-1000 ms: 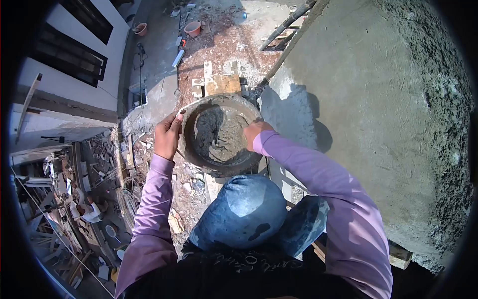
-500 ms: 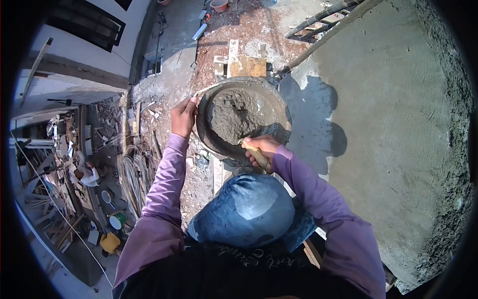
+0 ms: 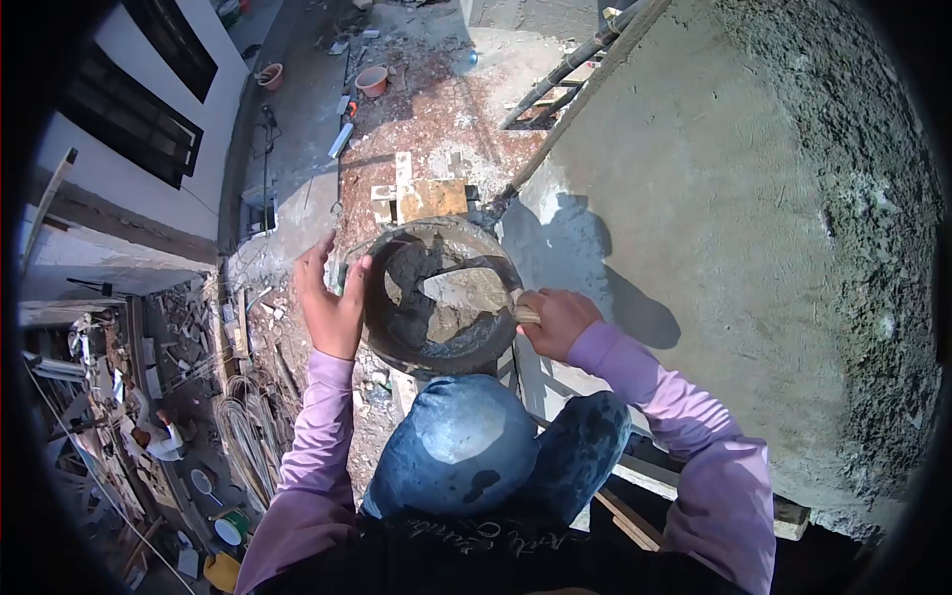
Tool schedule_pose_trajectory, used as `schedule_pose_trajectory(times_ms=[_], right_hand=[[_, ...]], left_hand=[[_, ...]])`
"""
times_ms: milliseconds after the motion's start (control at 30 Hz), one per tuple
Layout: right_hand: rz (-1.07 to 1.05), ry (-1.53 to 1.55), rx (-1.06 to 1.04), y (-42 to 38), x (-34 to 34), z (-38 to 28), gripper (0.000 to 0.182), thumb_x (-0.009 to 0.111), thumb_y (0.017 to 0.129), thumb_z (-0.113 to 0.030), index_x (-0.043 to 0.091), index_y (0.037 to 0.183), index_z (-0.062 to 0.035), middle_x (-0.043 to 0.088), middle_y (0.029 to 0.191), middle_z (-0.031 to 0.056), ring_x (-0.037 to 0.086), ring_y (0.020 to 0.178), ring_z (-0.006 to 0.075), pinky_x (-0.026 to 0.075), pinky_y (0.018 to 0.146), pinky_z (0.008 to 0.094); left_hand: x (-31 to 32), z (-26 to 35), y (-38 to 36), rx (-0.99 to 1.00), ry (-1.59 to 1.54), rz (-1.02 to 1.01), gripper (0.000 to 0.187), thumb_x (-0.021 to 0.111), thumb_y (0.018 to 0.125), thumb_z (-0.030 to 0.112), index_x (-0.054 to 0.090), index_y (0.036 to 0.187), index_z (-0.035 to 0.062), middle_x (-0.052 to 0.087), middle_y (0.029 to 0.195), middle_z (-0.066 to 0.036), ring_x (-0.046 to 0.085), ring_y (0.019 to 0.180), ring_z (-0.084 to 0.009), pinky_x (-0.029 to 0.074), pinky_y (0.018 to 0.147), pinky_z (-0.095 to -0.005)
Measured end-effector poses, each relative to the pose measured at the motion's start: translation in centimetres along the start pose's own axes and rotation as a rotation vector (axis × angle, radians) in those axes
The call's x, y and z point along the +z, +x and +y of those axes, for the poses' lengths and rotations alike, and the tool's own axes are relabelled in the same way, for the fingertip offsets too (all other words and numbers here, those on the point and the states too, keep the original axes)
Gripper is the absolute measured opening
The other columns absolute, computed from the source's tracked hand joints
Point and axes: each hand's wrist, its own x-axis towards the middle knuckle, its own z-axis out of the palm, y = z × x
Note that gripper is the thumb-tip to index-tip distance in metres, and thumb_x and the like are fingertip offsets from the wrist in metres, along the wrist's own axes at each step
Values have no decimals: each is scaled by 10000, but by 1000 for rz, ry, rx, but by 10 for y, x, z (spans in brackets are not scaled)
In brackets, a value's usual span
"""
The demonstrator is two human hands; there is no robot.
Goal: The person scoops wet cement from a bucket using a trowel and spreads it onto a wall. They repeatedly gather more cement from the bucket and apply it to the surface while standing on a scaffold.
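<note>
A round tub (image 3: pixel 446 369) of wet grey mortar (image 3: pixel 407 322) stands in front of my knees. My right hand (image 3: pixel 560 322) is wrapped round the wooden handle of a trowel (image 3: pixel 466 288) at the tub's right rim. The trowel's pale flat blade lies over the mortar inside the tub. My left hand (image 3: pixel 332 307) is at the left rim, with thumb and fingers spread apart and nothing in them. Its thumb overlaps the rim in this view.
A wall of grey plaster (image 3: pixel 694 248) rises close on my right, with rough mortar along its far side. Planks (image 3: pixel 431 198) lie beyond the tub. Scrap wood and coiled rods (image 3: pixel 248 426) litter the left. A pink bucket (image 3: pixel 372 81) stands farther off.
My left hand has let go of the rim and spread its fingers. My right hand has moved from the near rim to the right side, and the trowel blade now shows. The view has shifted.
</note>
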Motion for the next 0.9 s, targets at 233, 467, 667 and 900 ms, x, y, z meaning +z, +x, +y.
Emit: schedule_pose_trajectory(times_ms=[233,467,667,900], right_hand=[[-247,-341,-196,81,45,-13,301,678,740,-172,643,983,2,664,949,188,689,838,353,552,731,456],[-114,-400,-204,35,-1,-10,222,699,720,-173,687,876,-15,688,898,192,702,832,353,566,718,450],[-190,-451,-247,123,66,-17,200,704,713,-132,716,887,-34,700,914,205,715,856,343,572,770,429],[37,-498,-496,48,54,5,392,627,767,-118,608,1152,-47,628,957,126,647,925,296,521,748,393]], left_hand=[[-16,285,-32,524,-872,-758,559,726,824,107,525,1331,-14,573,1160,-194,600,1056,-325,470,920,-366],[-7,316,-89,538,-1235,-665,426,707,827,90,606,1229,-9,610,1110,-171,622,991,-316,509,843,-375],[-6,320,-81,456,-1332,-393,327,672,788,58,621,1103,-17,593,991,-138,601,794,-268,481,657,-366],[2,311,-80,532,-1317,-261,339,659,766,76,597,1065,-71,557,956,-144,546,704,-238,443,588,-357]])
